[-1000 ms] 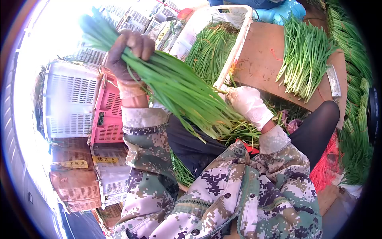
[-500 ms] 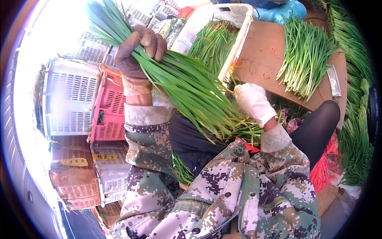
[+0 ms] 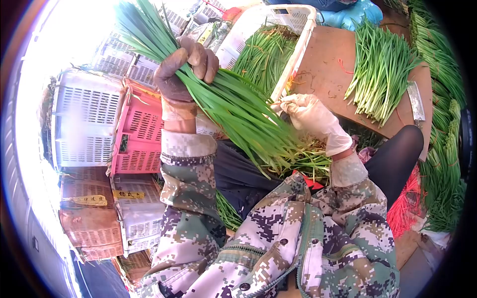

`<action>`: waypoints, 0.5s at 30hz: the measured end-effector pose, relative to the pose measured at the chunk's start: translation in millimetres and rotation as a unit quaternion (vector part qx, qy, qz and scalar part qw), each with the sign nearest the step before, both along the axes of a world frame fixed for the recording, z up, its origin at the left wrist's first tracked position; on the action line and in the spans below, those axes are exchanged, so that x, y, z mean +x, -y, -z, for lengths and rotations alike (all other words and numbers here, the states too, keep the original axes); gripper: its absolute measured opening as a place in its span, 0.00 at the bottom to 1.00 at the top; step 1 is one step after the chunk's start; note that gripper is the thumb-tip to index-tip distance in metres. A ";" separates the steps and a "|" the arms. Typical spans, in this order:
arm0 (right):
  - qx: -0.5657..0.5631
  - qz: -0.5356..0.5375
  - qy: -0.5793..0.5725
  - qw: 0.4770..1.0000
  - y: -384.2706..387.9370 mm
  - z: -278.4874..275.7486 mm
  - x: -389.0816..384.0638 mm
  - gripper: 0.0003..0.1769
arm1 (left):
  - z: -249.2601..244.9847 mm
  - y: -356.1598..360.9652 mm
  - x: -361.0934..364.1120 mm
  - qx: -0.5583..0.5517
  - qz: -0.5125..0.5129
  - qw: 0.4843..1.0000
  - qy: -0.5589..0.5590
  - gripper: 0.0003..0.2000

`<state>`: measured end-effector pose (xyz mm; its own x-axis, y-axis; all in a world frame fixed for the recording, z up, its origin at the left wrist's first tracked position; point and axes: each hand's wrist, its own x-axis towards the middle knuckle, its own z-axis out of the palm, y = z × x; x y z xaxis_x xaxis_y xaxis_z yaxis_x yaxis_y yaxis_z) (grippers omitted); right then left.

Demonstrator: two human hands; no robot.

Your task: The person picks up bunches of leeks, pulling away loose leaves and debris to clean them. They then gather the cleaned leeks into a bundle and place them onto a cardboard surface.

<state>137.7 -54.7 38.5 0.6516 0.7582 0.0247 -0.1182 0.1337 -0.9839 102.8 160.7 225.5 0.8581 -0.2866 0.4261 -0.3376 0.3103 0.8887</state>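
My left hand [image 3: 183, 74], in a dark glove, is closed around the leafy middle of a long bunch of green chives [image 3: 233, 107] and holds it up, slanting from upper left to lower right. My right hand [image 3: 312, 116], in a white glove, is at the pale root end of the bunch. Its fingertips pinch a few stalks beside the rim of a white crate [image 3: 294, 57]. My camouflage jacket sleeves fill the lower part of the view.
The white crate holds more chives. A brown board [image 3: 325, 74] carries a trimmed chive pile [image 3: 382, 69] with a cleaver [image 3: 416, 102] beside it. More chives [image 3: 442, 129] are heaped at right, above red ties [image 3: 405, 203]. Pink crate [image 3: 136, 134] and white crates [image 3: 82, 119] stand left.
My left hand has carried the bunch to the right and slightly up. My right hand has moved up along the root end, and its fingers now pinch stalks near the crate rim.
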 end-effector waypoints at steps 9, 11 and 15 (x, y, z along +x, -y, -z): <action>0.308 0.032 -0.168 0.936 45.2 -44.3 -5.0 0.14 | 8.3 -32.4 -6.3 -0.056 -0.015 0.998 0.040 0.09; 0.286 0.106 -0.212 0.929 48.4 -44.4 -5.9 0.13 | -0.7 -45.5 -9.8 -0.050 -0.018 0.998 0.044 0.10; 0.076 0.074 -0.052 0.993 31.1 15.2 16.2 0.12 | -13.1 -67.5 -18.6 -0.136 -0.050 0.987 0.072 0.11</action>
<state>153.8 -85.8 23.3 0.7602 0.6471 0.0584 -0.1861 0.3030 -0.9346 84.3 228.2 238.5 0.8013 -0.0617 0.5951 -0.4951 0.4901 0.7174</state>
